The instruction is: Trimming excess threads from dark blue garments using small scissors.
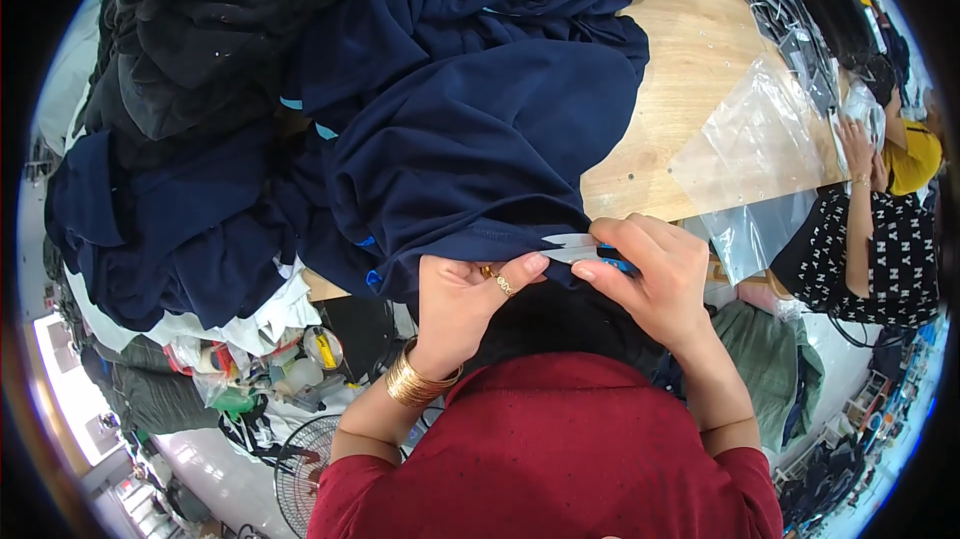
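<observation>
A dark navy garment [480, 129] lies bunched on the table in front of me, its near edge drawn toward my body. My left hand [465, 299] is closed on that edge, thumb and fingers pinching the fabric. Thread snips [568, 251] with pale blades and a blue handle are in my right hand [650, 274], its fingers wrapped round them. The blades point left and lie against the cloth beside my left thumb. My right palm partly hides the handle.
Black garments [220, 29] and more navy ones [170, 229] are heaped on the left. Clear plastic bags [760, 139] lie on the wooden table [670, 49] at right. Beyond them a co-worker in a patterned black top [870, 259] handles a bag. A fan [305, 469] stands at lower left.
</observation>
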{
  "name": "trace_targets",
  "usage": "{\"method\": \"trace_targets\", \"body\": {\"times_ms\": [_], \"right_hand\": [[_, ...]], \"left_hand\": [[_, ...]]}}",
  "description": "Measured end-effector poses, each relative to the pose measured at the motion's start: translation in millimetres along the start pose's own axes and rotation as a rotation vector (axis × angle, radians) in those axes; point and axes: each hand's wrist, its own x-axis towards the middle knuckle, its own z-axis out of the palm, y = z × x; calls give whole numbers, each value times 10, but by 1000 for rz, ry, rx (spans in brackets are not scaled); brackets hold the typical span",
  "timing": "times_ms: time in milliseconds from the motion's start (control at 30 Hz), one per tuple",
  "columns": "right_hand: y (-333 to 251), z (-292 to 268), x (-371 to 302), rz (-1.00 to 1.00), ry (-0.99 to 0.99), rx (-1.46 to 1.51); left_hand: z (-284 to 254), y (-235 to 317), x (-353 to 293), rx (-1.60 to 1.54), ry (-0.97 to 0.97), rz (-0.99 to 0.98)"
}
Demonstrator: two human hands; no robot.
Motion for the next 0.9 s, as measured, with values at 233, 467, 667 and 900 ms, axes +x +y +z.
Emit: {"method": "trace_targets", "body": {"times_ms": [233, 467, 667, 900], "right_hand": [[-9, 27, 3, 2, 33, 35], [-20, 15, 0, 23, 3, 24], [-16, 28, -1, 17, 26, 27], [-13, 21, -11, 5, 29, -35]], "left_hand": [[-2, -38, 8, 48, 3, 61], [-4, -46, 2, 93, 7, 81], [-6, -58, 7, 81, 18, 67], [6, -37, -6, -13, 15, 54]]}}
